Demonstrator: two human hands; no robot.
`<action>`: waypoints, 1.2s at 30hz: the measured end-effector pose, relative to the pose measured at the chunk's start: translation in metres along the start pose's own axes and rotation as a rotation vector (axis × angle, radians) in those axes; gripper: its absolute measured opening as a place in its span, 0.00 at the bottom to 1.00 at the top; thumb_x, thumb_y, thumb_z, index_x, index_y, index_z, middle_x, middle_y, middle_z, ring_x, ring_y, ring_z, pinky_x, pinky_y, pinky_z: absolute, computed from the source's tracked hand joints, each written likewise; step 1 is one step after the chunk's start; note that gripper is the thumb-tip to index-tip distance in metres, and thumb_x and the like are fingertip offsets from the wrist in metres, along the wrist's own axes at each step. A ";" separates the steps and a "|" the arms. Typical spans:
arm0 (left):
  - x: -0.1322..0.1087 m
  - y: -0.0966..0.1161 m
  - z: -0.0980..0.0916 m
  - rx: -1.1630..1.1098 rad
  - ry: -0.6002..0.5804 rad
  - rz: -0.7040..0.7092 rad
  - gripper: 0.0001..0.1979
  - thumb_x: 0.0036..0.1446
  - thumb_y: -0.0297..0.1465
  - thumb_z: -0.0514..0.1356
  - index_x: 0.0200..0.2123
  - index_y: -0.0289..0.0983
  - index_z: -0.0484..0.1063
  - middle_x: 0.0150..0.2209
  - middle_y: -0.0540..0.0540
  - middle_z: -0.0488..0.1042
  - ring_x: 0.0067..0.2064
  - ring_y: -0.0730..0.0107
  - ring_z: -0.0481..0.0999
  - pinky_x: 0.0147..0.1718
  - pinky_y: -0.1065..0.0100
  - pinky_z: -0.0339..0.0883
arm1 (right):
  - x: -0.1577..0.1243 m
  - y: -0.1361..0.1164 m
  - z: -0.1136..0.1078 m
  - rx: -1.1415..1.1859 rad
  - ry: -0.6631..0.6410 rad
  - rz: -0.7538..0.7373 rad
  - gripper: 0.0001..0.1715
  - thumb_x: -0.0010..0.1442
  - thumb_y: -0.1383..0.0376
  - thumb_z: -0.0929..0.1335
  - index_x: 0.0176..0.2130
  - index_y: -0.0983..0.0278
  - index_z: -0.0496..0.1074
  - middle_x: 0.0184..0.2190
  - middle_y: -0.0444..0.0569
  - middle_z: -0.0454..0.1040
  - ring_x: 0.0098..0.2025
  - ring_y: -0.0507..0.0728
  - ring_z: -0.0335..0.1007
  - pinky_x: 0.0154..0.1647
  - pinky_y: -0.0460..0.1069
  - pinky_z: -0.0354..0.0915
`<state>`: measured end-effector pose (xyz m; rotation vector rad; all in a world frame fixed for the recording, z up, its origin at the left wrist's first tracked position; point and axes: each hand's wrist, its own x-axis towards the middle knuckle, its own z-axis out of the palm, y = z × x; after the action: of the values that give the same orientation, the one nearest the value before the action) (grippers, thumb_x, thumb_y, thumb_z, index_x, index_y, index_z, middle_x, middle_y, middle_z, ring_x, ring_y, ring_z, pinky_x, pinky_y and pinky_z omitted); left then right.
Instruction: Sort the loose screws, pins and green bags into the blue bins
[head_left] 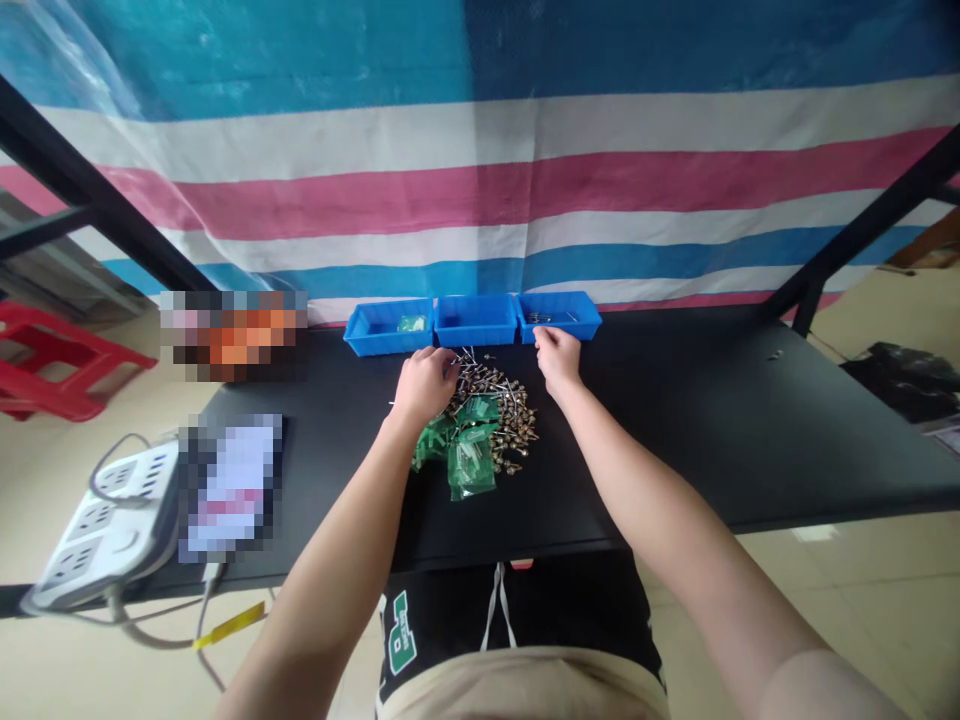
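Note:
My left hand (426, 384) is at the upper left of a pile of small pieces with thin metal shanks and brownish heads (517, 415). Its fingers are curled in toward the pile, and what they grip is hidden. My right hand (559, 358) is closed in a pinch at the front edge of the right blue bin (581, 318); anything between its fingertips is too small to make out. Thin metal pieces (538, 318) lie inside that bin. Green plastic packets (472, 462) with pale contents lie against the near left side of the pile.
Left of that bin stand a middle blue bin (476, 325) and a left blue bin (375, 330) holding a green packet. A white power strip (105, 530) and a blurred phone (232, 485) lie on the black table (675, 440) at left. Small bits (775, 355) lie far right.

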<state>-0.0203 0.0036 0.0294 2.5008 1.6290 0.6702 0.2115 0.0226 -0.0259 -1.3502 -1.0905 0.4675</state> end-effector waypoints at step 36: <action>-0.008 0.015 0.002 0.283 -0.274 -0.170 0.14 0.62 0.29 0.52 0.45 0.30 0.72 0.47 0.33 0.73 0.52 0.50 0.71 0.48 0.57 0.64 | -0.029 -0.050 0.013 -0.239 -0.480 -0.207 0.10 0.50 0.60 0.68 0.24 0.63 0.71 0.20 0.44 0.72 0.23 0.52 0.64 0.28 0.47 0.60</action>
<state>-0.0093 -0.0094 0.0301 2.4527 1.9081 0.0774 0.1719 -0.0053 0.0081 -1.3448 -1.7086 0.5349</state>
